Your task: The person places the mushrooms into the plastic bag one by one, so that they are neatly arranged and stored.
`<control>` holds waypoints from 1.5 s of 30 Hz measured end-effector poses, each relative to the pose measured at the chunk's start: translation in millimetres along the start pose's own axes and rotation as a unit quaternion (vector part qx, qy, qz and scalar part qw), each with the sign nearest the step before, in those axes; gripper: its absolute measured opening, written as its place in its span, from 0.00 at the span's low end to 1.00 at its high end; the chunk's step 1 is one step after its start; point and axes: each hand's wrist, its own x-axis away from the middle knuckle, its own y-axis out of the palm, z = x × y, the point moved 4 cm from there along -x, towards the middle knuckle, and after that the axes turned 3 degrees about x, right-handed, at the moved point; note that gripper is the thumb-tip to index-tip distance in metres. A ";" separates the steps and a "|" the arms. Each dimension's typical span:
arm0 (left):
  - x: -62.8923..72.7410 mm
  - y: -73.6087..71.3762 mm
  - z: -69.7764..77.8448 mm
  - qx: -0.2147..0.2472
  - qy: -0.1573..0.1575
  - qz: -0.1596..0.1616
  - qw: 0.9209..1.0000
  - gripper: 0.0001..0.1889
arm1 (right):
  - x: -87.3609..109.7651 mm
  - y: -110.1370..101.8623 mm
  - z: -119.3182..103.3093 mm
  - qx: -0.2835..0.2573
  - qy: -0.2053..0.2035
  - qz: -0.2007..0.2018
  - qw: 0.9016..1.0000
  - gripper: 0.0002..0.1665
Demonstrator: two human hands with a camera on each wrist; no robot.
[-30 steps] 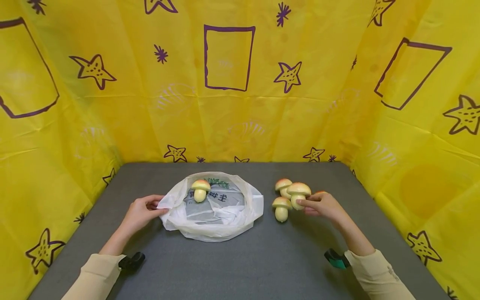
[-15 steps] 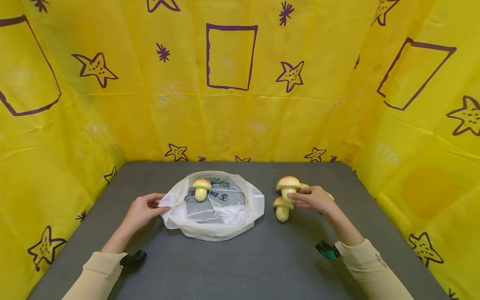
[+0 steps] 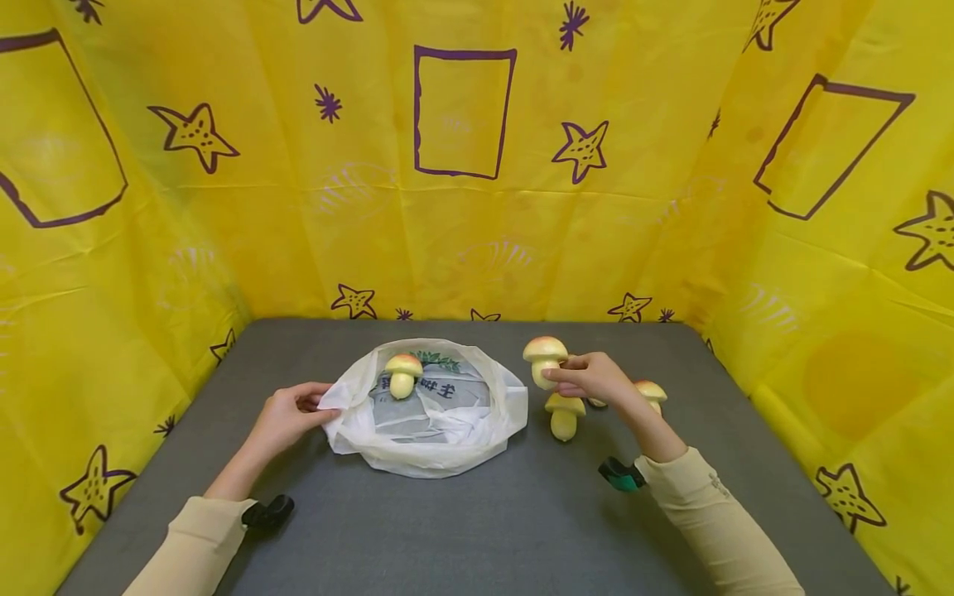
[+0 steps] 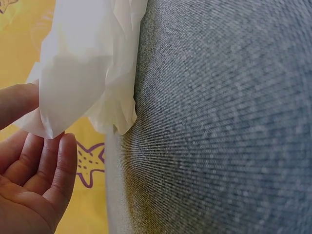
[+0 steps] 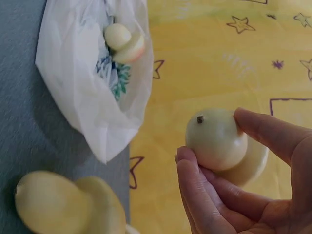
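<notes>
A white plastic bag lies on the grey table with its mouth spread wide. Inside it rests one toy mushroom with an orange-tinged cap. My left hand pinches the bag's left rim between thumb and fingers; the left wrist view shows the thin film in that grip. Between thumb and fingers of my right hand is a second mushroom, held by its stem right of the bag. In the right wrist view its pale stem end faces the camera.
Another mushroom lies just below the right hand, close to the bag's right side. One more mushroom is partly behind the right forearm. A yellow patterned curtain stands around the table's back and sides.
My right hand has carried its mushroom leftward and slightly up, away from the others and toward the bag. The left hand keeps its hold on the rim.
</notes>
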 end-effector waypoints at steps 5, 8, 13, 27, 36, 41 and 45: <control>0.4 -0.6 -1.3 0.000 -0.006 0.001 1.000 0.24 | -8.1 9.7 -8.9 -0.014 0.000 -0.013 1.000 0.40; 1.1 -1.5 -2.1 0.000 -0.010 0.000 1.000 0.24 | -12.0 15.1 -13.7 -0.016 -0.006 -0.014 1.000 0.39; 2.6 -2.9 -2.4 -0.002 -0.014 -0.003 1.000 0.24 | -17.7 25.1 -21.1 -0.036 -0.006 -0.023 0.999 0.38; 3.3 -4.1 -2.6 0.005 -0.004 0.000 1.000 0.23 | -38.7 56.4 -40.3 -0.054 0.009 -0.046 0.997 0.39; 3.4 -3.7 -2.7 0.004 0.004 0.010 1.000 0.23 | -48.6 80.3 -52.6 -0.058 0.004 -0.068 0.996 0.35; 3.2 -3.3 -3.2 0.007 0.003 0.009 1.000 0.23 | -54.8 91.8 -54.1 -0.063 0.003 -0.074 0.995 0.34; 3.3 -3.0 -3.6 0.006 -0.001 0.007 1.000 0.23 | -59.7 101.1 -55.1 -0.061 0.007 -0.081 0.995 0.35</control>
